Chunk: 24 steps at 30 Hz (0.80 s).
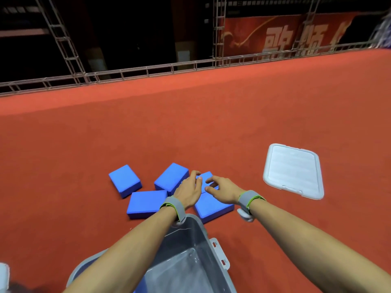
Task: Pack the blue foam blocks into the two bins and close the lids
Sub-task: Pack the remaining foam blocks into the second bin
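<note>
Forearms stretch out over a grey bin (pixel 190 250) that sits directly beneath them, open and, as far as I can see, with little or nothing in it yet; a hint of blue at its near bottom corner could be a block, but the arm hides it. White latches (pixel 220 253) hang off the bin's right rim, ready for a lid.

Just past the bin's far rim the two hands meet over a cluster of blue foam blocks (pixel 148 200). The left hand (pixel 189 192) and right hand (pixel 222 188) are close together, fingers curled down onto the small block (pixel 205 176) lying between them, apparently closing on it from both sides. Whether they have it firmly gripped I cannot tell, since the fingers cover most of it. Using both hands probably suits soft foam.

Another block (pixel 213 206) lies right under the right wrist, one (pixel 171 177) sits just left of the left hand's fingers, and a fourth (pixel 124 180) rests farther out to the left. All are on the red carpet (pixel 190 123).

Well off to the right of the right hand lies a white lid (pixel 294 171), flat on the carpet, presumably set aside until the bin is full. Only one bin shows.
</note>
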### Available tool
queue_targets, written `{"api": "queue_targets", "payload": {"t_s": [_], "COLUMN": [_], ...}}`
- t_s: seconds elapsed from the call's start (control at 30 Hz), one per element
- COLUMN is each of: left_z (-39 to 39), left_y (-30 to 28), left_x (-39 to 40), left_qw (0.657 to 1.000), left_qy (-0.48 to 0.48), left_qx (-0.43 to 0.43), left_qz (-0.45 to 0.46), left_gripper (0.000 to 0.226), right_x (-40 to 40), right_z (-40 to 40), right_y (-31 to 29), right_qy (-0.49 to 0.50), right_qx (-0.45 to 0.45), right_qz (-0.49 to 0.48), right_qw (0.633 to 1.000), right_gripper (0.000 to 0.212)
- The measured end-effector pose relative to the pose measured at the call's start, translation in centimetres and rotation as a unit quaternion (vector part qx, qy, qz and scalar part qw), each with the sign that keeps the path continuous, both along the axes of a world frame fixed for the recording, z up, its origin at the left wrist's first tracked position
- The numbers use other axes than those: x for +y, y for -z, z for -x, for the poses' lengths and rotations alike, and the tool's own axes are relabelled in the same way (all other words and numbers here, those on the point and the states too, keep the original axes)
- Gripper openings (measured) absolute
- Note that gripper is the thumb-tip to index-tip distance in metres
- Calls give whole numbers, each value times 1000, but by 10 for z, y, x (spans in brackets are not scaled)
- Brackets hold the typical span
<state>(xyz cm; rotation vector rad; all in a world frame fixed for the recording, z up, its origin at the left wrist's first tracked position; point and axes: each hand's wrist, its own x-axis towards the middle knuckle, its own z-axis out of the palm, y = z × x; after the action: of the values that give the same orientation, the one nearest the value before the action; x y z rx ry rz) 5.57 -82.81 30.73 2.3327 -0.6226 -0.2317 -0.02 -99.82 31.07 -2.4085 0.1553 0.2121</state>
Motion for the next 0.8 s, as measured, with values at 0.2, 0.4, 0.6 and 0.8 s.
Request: {"api": "queue_targets", "payload": {"t_s": [0.2,0.4,0.6,0.8], "left_z": [-11,-26,-49,-79], "left_y": [21,53,102,139], "left_x": [-21,-33,-50,-77], "left_qw": [999,996,989,984], "left_qy": [-6,-6,-20,-22], "left_qx": [20,26,51,80], "left_qz": [-47,-80,-135,-155], "left_gripper": [36,34,35,38], "right_x": [-34,-72,-111,-130], "right_z": [-6,-19,-44,-81], "right_y": [23,58,115,162], "right_qy": [-5,-8,-29,-52], "right_qx": [18,43,105,147], "right_qz": [5,9,18,40], "right_qw": [1000,999,994,987], "right_gripper": [44,43,43,44]}}
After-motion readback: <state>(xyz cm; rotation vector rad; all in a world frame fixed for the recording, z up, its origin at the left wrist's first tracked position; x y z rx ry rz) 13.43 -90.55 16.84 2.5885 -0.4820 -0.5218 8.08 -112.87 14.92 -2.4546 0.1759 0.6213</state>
